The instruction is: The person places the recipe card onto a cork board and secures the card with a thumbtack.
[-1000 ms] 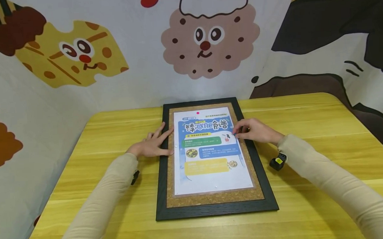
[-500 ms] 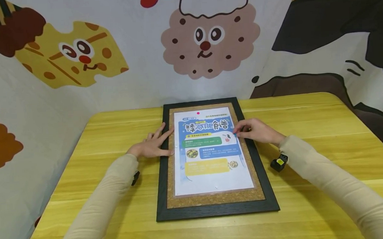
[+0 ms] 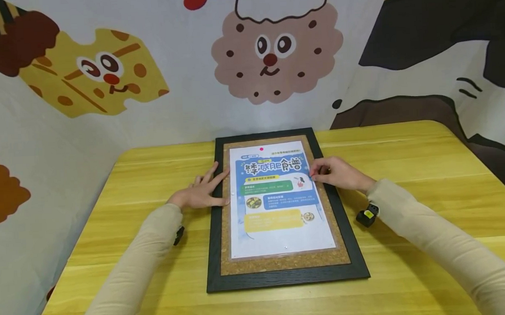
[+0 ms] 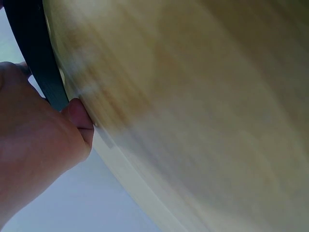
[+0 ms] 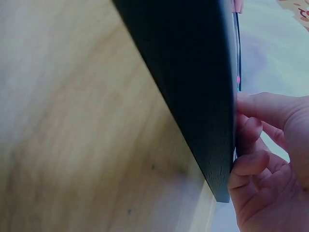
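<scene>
A black-framed cork board (image 3: 341, 252) lies flat on the table, with a printed poster (image 3: 281, 238) in a clear sleeve on it. My left hand (image 3: 198, 192) rests on the board's left frame, fingers spread, fingertips at the poster's edge. At the poster's right edge my right hand (image 3: 335, 173) pinches a small bluish push pin (image 3: 311, 176) between thumb and index finger, mostly hidden by the fingertips. A pink push pin (image 3: 261, 149) sits at the poster's top centre. Pale pins show at its left edge and near its bottom. In the right wrist view, curled fingers (image 5: 251, 164) lie against the frame's side.
The yellow wood-grain table (image 3: 156, 284) extends around the board. Behind it hangs a white wall cloth (image 3: 183, 118) printed with cartoon food, close to the board's far edge. Black wrist cameras (image 3: 367, 214) are strapped at both sleeves.
Both hands keep their places on the board. The right fingertips shift very slightly at the pin by the poster's right edge; the view drifts a little.
</scene>
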`<state>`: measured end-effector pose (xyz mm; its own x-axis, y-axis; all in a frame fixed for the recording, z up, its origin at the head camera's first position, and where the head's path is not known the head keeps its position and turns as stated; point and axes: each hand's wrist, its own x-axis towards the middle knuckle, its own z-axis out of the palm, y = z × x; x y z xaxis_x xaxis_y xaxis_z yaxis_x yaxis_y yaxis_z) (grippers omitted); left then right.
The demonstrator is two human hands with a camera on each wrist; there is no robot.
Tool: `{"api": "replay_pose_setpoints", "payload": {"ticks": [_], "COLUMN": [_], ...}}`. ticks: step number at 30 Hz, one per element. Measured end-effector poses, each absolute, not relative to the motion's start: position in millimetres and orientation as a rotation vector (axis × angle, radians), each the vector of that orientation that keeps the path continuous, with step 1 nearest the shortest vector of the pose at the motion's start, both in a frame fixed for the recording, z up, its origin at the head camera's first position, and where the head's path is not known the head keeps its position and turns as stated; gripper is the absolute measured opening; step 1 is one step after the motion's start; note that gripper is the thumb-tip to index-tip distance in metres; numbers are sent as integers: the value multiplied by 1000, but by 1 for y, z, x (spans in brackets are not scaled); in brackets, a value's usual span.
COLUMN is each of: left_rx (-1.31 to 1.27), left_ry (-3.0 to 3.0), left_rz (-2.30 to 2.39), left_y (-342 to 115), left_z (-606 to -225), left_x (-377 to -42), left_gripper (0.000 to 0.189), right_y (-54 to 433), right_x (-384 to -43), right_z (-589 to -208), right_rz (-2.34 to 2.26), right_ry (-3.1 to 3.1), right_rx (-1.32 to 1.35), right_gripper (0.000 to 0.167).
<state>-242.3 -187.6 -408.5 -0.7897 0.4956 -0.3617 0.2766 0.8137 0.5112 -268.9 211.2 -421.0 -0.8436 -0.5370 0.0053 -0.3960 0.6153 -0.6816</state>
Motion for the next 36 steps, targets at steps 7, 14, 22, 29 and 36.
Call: {"api": "replay_pose_setpoints", "payload": {"ticks": [7, 14, 22, 29, 36], "left_rx": [570, 567, 565, 571, 586], "left_ry": [2505, 2499, 2503, 2505, 2505], "left_rz": [606, 599, 599, 601, 604], "left_y": [-187, -189, -189, -187, -188], "left_z": [-410, -411, -413, -414, -411], "left_x": [-243, -244, -246, -245, -244], "left_gripper": [94, 95, 96, 96, 94], "right_y": [212, 212, 210, 208, 203], "right_x": [-270, -272, -276, -280, -284], "right_z": [-422, -421, -417, -411, -404], "right_rz": [-1052, -1056, -1048, -999, -926], "right_ry": [2639, 2632, 2559, 2523, 2514], "right_rx": [-779, -765, -742, -781, -737], "right_gripper": [5, 3, 4, 7, 5]}}
